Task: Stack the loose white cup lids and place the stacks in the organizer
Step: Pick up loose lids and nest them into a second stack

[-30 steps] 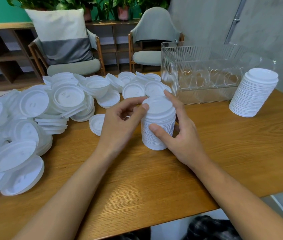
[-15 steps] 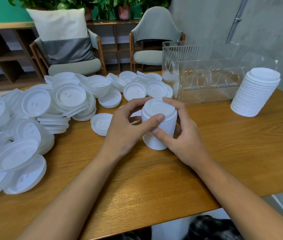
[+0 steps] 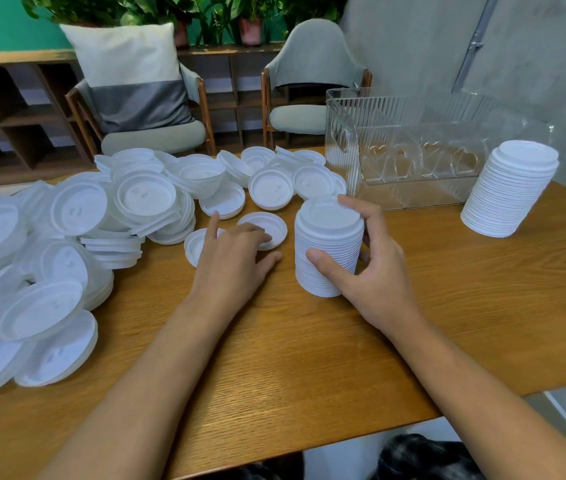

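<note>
A tall stack of white cup lids (image 3: 326, 240) stands upright on the wooden table (image 3: 309, 358) in the middle. My right hand (image 3: 368, 268) grips this stack, thumb on its front and fingers round its far side. My left hand (image 3: 233, 258) lies to the left of the stack, fingers stretched out over two loose lids (image 3: 267, 230) lying flat on the table. A big heap of loose lids (image 3: 77, 230) spreads over the left half of the table. The clear plastic organizer (image 3: 413, 150) stands at the back right. A second tall lid stack (image 3: 510, 188) stands to its right.
Two chairs, one with a cushion (image 3: 132, 74), stand behind the table. A grey wall (image 3: 534, 46) runs along the right. The table's near edge (image 3: 309, 448) is close to my body. Bare wood lies in front of the stacks.
My left hand has let go of the middle stack and moved left onto the loose lids on the table. My right hand still holds the stack.
</note>
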Demonstrator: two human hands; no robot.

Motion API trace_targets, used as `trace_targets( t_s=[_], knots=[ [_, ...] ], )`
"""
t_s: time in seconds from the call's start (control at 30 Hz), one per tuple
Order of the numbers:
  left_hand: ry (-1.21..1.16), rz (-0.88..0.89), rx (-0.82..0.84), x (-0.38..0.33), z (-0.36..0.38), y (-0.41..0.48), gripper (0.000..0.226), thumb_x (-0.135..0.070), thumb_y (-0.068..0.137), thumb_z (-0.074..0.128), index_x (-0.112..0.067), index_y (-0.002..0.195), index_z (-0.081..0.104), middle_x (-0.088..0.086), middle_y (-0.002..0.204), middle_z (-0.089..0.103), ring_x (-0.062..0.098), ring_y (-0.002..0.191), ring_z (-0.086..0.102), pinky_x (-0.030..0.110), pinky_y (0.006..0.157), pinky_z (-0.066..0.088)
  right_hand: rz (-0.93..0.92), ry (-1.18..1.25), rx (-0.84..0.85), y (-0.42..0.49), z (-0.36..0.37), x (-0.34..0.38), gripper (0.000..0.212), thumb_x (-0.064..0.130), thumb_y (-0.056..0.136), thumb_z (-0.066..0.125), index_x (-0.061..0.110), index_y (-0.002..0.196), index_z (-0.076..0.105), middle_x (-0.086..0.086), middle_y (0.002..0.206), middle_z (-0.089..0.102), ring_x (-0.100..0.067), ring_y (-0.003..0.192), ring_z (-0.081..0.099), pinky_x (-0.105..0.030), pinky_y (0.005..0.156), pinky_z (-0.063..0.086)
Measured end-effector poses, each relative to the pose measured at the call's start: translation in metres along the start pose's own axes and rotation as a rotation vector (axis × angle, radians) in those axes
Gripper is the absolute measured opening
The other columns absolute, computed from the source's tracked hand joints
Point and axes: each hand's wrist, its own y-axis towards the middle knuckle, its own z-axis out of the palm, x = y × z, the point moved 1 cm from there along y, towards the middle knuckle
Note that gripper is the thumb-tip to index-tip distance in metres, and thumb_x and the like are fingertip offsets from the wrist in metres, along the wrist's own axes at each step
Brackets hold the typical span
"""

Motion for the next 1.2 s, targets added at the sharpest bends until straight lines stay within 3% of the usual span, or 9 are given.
trace_targets(
  t_s=[0.13, 0.23, 0.3, 0.33, 0.4, 0.63, 0.77, 0.93, 1.2],
  knots=[
    [-0.007, -0.032, -0.001, -0.004, -0.004, -0.002, 0.014, -0.027, 0.099, 0.068, -0.015, 0.102, 0.076, -0.005, 0.097, 0.075, 0.014, 0.094, 0.069, 0.036, 0.126, -0.012, 0.013, 0.005, 0.006, 0.0, 0.0, 0.001, 0.072, 0.049, 0.081, 0.083, 0.038, 0.142, 0.046, 0.019, 0.136, 0.058, -0.004, 0.13, 0.055, -0.042, 0.106, 0.052],
    [-0.15, -0.012, -0.08, -0.006, -0.006, -0.002, 0.008, -0.024, 0.096, 0.068, -0.016, 0.096, 0.069, -0.006, 0.09, 0.071, 0.012, 0.081, 0.064, 0.035, 0.128, 0.018, 0.011, -0.004, 0.006, 0.0, 0.0, 0.0, 0.073, 0.052, 0.081, 0.083, 0.038, 0.142, 0.046, 0.017, 0.136, 0.058, -0.006, 0.13, 0.055, -0.043, 0.104, 0.053],
    [-0.323, -0.04, -0.133, -0.008, -0.011, -0.004, 0.007, -0.024, 0.097, 0.066, -0.018, 0.096, 0.064, -0.008, 0.088, 0.067, 0.01, 0.076, 0.058, 0.025, 0.096, 0.048, 0.004, 0.0, 0.004, 0.001, 0.0, -0.001, 0.073, 0.055, 0.081, 0.082, 0.037, 0.142, 0.046, 0.015, 0.136, 0.059, -0.009, 0.13, 0.056, -0.045, 0.104, 0.053],
    [-0.411, -0.058, -0.153, -0.011, -0.014, -0.005, 0.007, -0.024, 0.098, 0.064, -0.018, 0.097, 0.062, -0.008, 0.086, 0.065, 0.01, 0.074, 0.057, 0.022, 0.076, 0.047, -0.001, 0.003, 0.002, 0.001, 0.0, -0.001, 0.073, 0.056, 0.081, 0.081, 0.036, 0.142, 0.046, 0.013, 0.137, 0.059, -0.011, 0.13, 0.056, -0.046, 0.104, 0.053],
    [-0.559, -0.09, -0.205, -0.015, -0.019, -0.005, 0.006, -0.023, 0.104, 0.059, -0.018, 0.102, 0.06, -0.008, 0.081, 0.062, 0.008, 0.072, 0.055, 0.019, 0.063, 0.041, -0.005, 0.005, -0.01, 0.001, 0.001, -0.002, 0.073, 0.059, 0.081, 0.078, 0.034, 0.142, 0.047, 0.012, 0.137, 0.059, -0.012, 0.13, 0.056, -0.047, 0.104, 0.052],
    [-0.928, -0.205, -0.301, -0.015, -0.035, -0.001, 0.025, -0.03, 0.111, 0.052, -0.02, 0.12, 0.072, -0.011, 0.109, 0.075, 0.004, 0.105, 0.068, 0.024, 0.089, 0.054, 0.001, 0.042, -0.019, 0.003, 0.001, -0.002, 0.067, 0.059, 0.085, 0.075, 0.031, 0.14, 0.05, 0.012, 0.135, 0.06, -0.013, 0.129, 0.058, -0.048, 0.102, 0.053],
    [-1.235, -0.307, -0.178, -0.015, -0.038, 0.001, 0.03, -0.036, 0.105, 0.058, -0.022, 0.129, 0.072, -0.001, 0.121, 0.077, 0.018, 0.12, 0.069, 0.044, 0.109, 0.052, -0.003, 0.066, 0.053, 0.001, 0.004, 0.002, 0.068, 0.055, 0.086, 0.074, 0.04, 0.145, 0.044, 0.017, 0.139, 0.057, -0.009, 0.132, 0.055, -0.046, 0.105, 0.053],
    [-1.404, -0.327, -0.141, -0.026, -0.039, 0.003, 0.025, -0.027, 0.101, 0.067, -0.008, 0.117, 0.066, 0.0, 0.083, 0.074, 0.012, 0.072, 0.066, 0.025, 0.066, 0.053, -0.078, 0.092, 0.156, -0.002, 0.009, 0.008, 0.074, 0.047, 0.091, 0.072, 0.048, 0.153, 0.032, 0.02, 0.148, 0.052, -0.011, 0.138, 0.053, -0.045, 0.11, 0.051],
    [-1.1, -0.195, -0.233, -0.034, -0.036, 0.0, 0.035, -0.037, 0.106, 0.06, -0.008, 0.093, 0.075, 0.005, 0.089, 0.072, 0.015, 0.086, 0.065, 0.028, 0.08, 0.048, -0.155, 0.047, 0.203, -0.003, 0.013, 0.008, 0.065, 0.043, 0.095, 0.067, 0.037, 0.154, 0.04, 0.006, 0.153, 0.05, -0.016, 0.143, 0.048, -0.043, 0.115, 0.045]
  ],
)
